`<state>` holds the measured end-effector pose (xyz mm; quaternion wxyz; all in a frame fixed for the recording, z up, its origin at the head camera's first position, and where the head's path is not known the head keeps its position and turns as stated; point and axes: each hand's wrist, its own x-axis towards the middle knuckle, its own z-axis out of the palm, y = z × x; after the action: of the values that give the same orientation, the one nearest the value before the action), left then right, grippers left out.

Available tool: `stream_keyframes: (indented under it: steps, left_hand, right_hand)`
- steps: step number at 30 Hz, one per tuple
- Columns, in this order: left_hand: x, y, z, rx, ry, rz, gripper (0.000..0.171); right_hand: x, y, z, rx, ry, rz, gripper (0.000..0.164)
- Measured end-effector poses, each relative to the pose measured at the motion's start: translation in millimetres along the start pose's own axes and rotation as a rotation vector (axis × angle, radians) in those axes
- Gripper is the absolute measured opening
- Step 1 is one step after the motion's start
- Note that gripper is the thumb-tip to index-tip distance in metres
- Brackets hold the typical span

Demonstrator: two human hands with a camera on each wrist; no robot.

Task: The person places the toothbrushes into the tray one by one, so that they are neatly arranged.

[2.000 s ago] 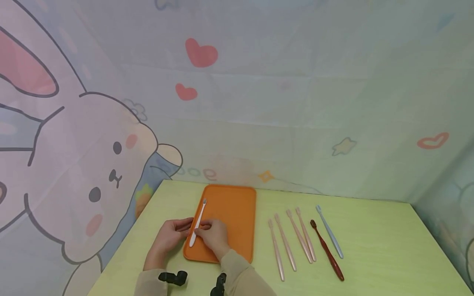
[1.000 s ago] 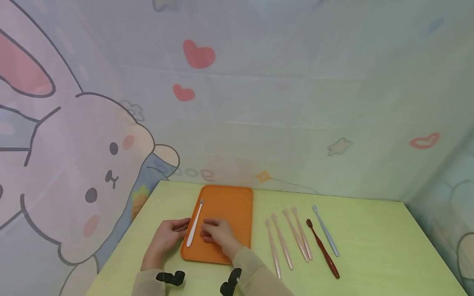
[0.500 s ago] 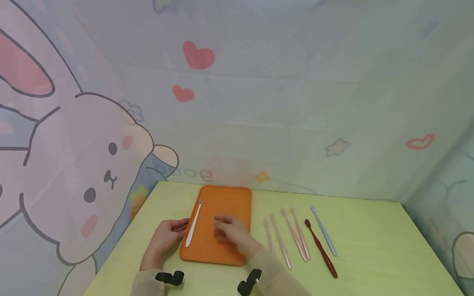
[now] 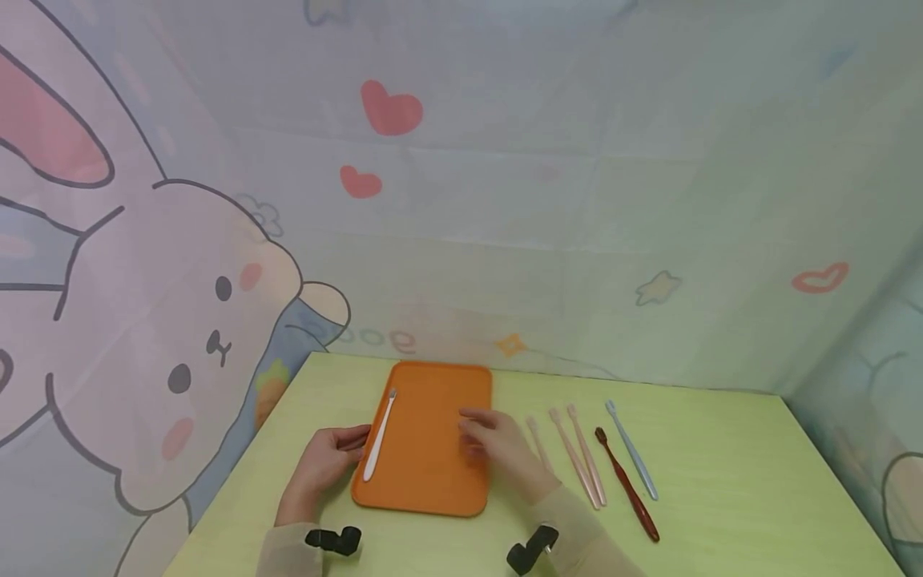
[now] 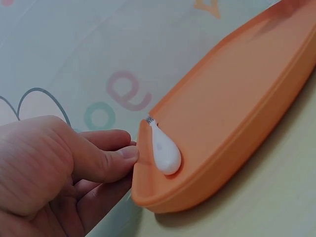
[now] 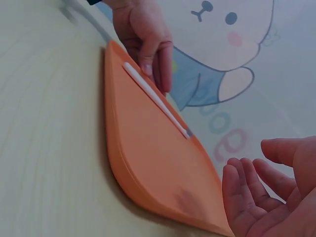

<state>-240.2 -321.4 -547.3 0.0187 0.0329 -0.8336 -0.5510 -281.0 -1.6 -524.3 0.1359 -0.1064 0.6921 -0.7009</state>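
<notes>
A white toothbrush (image 4: 380, 437) lies lengthwise along the left side of an orange tray (image 4: 433, 393), bristle end toward the back. At the tray's left edge rests my left hand (image 4: 324, 465); the left wrist view shows its thumb and fingers against the outside of the wall (image 5: 144, 173). My right hand (image 4: 508, 449) holds nothing. Its fingers are loosely bent, above the tray's right edge, and the right wrist view shows the palm (image 6: 276, 207) and spread thumb. Pale pink toothbrushes (image 4: 577, 461) lie just right of that hand, which partly covers them.
Farther right on the pale green table (image 4: 750, 465) lie a dark brown toothbrush (image 4: 629, 485) and a light blue toothbrush (image 4: 632, 450). Behind the table hangs a cloth (image 4: 505, 200) printed with a rabbit and hearts.
My right hand has let go of the white toothbrush on the tray and moved right across it, covering some pink toothbrushes. My left hand has stayed at the tray's left edge.
</notes>
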Motion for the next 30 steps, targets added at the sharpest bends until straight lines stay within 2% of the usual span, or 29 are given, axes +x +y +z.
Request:
stream_keyframes:
  steps: [8,14,20,24,30]
  left_hand:
    - [1.5,3.0,1.2,-0.006,-0.006,-0.001,0.041]
    - [2.5,2.4,1.1,-0.02,0.001,0.003,0.041]
    - [-0.1,-0.7,1.8,-0.038,-0.006,-0.016,0.041]
    - [-0.2,-1.1,2.1,-0.052,-0.02,0.003,0.042]
    - [2.0,-1.2,0.8,-0.039,-0.004,-0.006,0.042]
  right_hand:
    - [-14.5,-10.4,-51.2,-0.012,0.029,-0.018,0.049]
    - [-33.4,-18.3,-96.2,-0.097,0.094,-0.035,0.048]
    - [-57.9,-19.0,-149.6,-0.135,0.143,0.004,0.053]
    - [-73.6,-17.2,-184.3,-0.166,0.155,0.038,0.06]
    - [-88.9,-13.1,-219.0,-0.258,0.182,0.051,0.065]
